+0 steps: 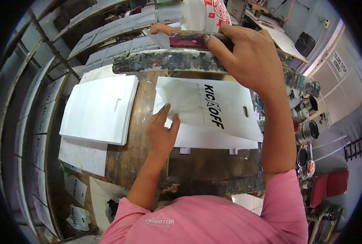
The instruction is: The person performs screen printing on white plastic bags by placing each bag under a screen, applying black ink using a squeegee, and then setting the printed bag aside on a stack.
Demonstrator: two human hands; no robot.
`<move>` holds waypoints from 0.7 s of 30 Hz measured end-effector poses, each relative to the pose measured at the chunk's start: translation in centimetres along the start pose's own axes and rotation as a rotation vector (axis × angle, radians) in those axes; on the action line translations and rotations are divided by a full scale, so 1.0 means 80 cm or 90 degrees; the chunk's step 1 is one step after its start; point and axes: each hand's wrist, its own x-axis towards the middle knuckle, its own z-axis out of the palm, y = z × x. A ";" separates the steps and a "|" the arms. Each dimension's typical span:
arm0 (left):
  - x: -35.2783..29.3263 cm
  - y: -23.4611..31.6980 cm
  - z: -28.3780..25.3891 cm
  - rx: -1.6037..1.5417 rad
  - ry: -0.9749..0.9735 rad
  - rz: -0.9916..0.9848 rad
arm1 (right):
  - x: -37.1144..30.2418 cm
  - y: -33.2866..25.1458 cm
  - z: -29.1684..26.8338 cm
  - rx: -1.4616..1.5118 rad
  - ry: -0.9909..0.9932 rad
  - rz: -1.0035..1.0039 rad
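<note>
Pink short-sleeved shirt closest; L hand, fingers apart, on white, black-printed flat bag atop stained wooden table, prob. to steady it; R hand clamped on dark-red, ink-stained bar, prob. to hold it clear.

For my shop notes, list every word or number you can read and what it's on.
Wording withheld; the print stands on:
White bag: bold black; small lines illegible.
Shirt: white.
Sign: black.
Plastic bag: red.
Shelf stacks: black, partly blurred.
</note>
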 end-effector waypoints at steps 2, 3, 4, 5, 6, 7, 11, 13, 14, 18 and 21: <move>-0.011 -0.018 -0.005 -0.090 0.036 -0.072 | 0.007 0.000 -0.004 -0.007 -0.016 0.010; -0.018 -0.030 -0.012 -0.132 0.055 -0.105 | 0.007 0.000 -0.004 -0.009 -0.017 0.006; -0.024 -0.041 -0.023 -0.158 0.055 -0.166 | 0.008 -0.001 -0.003 -0.010 -0.017 0.003; -0.030 -0.055 -0.039 -0.183 0.055 -0.226 | 0.008 -0.002 -0.003 -0.010 -0.017 0.001; -0.033 -0.068 -0.055 -0.209 0.057 -0.294 | 0.011 -0.003 -0.006 -0.001 -0.033 0.008; -0.028 -0.082 -0.072 -0.195 0.065 -0.306 | 0.013 -0.002 -0.010 0.009 -0.051 0.016; -0.006 -0.160 -0.137 -0.183 0.131 -0.336 | 0.006 0.000 -0.010 0.012 -0.007 0.005; -0.002 -0.230 -0.179 -0.105 0.115 -0.318 | 0.005 -0.004 -0.013 0.021 -0.028 0.019; 0.003 -0.262 -0.201 -0.076 0.104 -0.310 | 0.005 -0.006 -0.016 0.023 -0.036 0.027; 0.033 -0.380 -0.266 0.032 0.074 -0.284 | -0.006 -0.011 -0.013 -0.014 -0.051 0.039; 0.031 -0.490 -0.381 0.268 0.072 -0.185 | -0.008 -0.019 -0.008 0.042 -0.026 0.025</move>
